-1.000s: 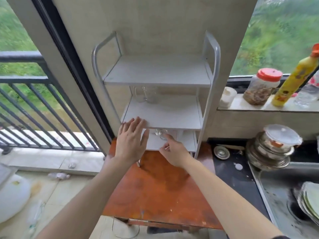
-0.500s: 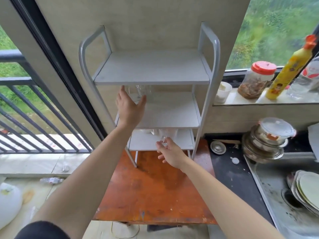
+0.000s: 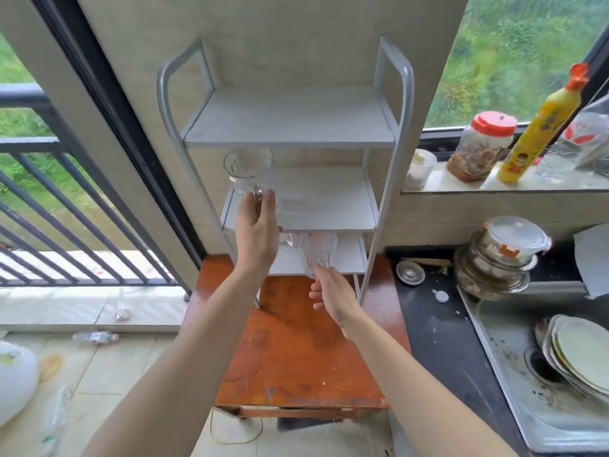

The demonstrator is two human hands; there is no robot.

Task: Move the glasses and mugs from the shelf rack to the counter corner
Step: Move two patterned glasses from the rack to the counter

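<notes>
Clear glass is in both hands. The left hand (image 3: 257, 232) grips the bottom of one glass (image 3: 247, 171), with its open top tipped toward the camera, in front of the middle shelf of the white shelf rack (image 3: 389, 153). The right hand (image 3: 333, 293) is lower and a little to the right. Its fingers pinch the base of a second glass (image 3: 318, 253), just in front of the bottom shelf. Under both hands is an orange table (image 3: 296, 351). Far to the right of the right hand is a black counter (image 3: 438, 328) and a sink (image 3: 514, 384) with plates (image 3: 576, 351).
</notes>
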